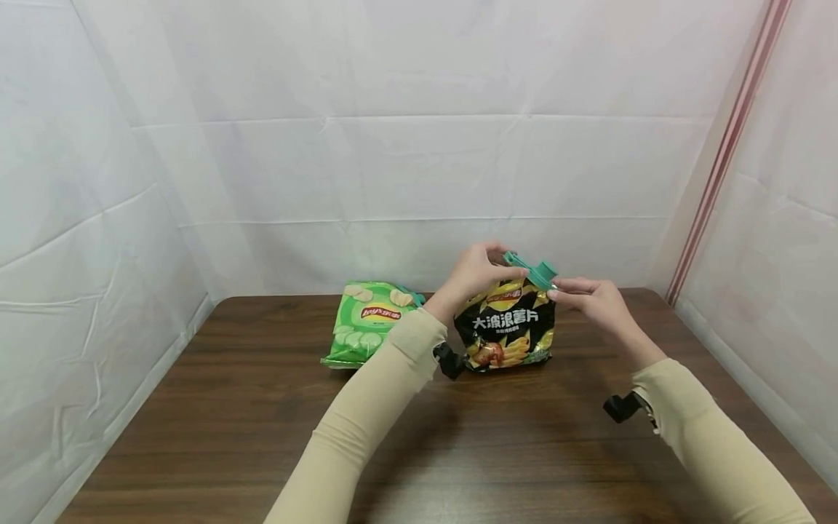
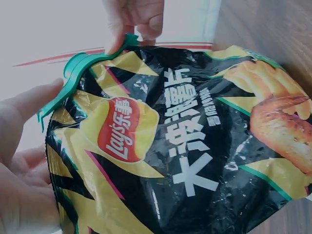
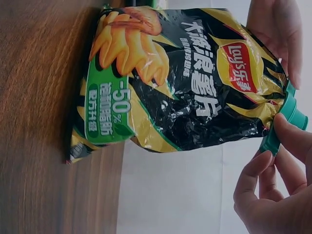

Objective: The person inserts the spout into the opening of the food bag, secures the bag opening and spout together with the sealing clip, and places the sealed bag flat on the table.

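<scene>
A black and yellow Lay's chip bag [image 1: 504, 324] stands upright on the table, with a green bag clip [image 1: 541, 274] with a round spout lying across its top edge. My left hand [image 1: 481, 271] holds the clip's left end, its thumb [image 2: 41, 100] in front and the other fingers partly hidden behind the bag. At the opposite end, my right hand [image 1: 592, 300] pinches the clip between thumb and fingers, seen closely in the right wrist view. The bag's top is gathered under the clip [image 3: 287, 114].
To the left, a green Lay's bag [image 1: 366, 324] leans back on the brown wooden table [image 1: 262, 422], with a teal piece [image 1: 411, 294] at its top corner. My left forearm overlaps its lower right. White cloth [image 1: 419, 167] hangs behind the table and along both sides.
</scene>
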The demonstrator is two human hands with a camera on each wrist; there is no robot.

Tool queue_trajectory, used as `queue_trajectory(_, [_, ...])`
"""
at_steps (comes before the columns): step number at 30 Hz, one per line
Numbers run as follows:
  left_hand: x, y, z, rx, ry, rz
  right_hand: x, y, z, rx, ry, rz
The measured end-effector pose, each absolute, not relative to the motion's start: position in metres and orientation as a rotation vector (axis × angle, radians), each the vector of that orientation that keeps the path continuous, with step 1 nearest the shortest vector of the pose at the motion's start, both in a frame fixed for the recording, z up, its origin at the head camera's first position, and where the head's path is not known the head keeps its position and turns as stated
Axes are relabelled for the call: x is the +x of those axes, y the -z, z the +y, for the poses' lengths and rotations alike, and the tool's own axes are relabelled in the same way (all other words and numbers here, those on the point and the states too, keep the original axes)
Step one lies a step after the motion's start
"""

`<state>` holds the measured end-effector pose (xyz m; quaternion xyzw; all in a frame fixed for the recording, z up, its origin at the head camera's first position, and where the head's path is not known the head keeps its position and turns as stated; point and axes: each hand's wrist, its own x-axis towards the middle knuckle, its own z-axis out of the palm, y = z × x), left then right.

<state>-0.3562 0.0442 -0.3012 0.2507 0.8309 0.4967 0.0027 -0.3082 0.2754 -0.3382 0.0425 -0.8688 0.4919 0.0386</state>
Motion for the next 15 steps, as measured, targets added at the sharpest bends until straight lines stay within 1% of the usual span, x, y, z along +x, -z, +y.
queue_trajectory(10, [-0.355, 0.2981, 0.0458, 0.694, -1.656, 2.637, -0.3067, 0.337, 0.2776, 0.203, -1.496, -2.682])
queue_trajectory(15, [-0.3533, 0.2996, 0.048, 0.692, -1.673, 2.675, -0.3112, 0.339, 0.2689, 0.267, -1.506, -2.658])
